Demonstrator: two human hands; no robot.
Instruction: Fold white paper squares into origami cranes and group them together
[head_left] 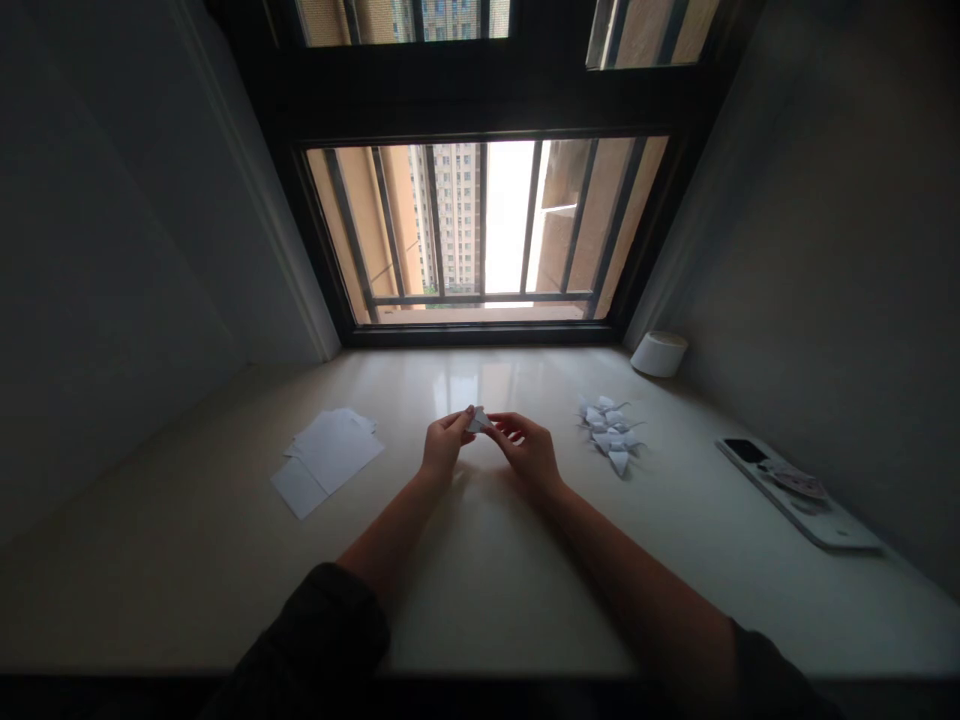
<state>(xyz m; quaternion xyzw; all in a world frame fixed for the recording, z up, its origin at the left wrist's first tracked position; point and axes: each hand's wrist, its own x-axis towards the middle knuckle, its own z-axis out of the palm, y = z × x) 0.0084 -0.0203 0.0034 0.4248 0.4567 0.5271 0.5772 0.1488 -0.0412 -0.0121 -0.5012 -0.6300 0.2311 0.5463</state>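
Observation:
A small folded piece of white paper (478, 420) is held above the pale tabletop (480, 560) in the middle of the view. My left hand (444, 443) pinches its left side with thumb and fingers closed. My right hand (529, 447) grips its right side, fingers curled round it. Both forearms reach in from the bottom edge, with dark sleeves pushed up near the elbows. The paper's exact fold is too small to make out.
A loose stack of white paper sheets (327, 456) lies to the left. Several folded white paper shapes (611, 430) sit in a pile to the right. A white roll (658, 353) stands near the window. A flat white tray (806, 495) with a dark phone lies at far right.

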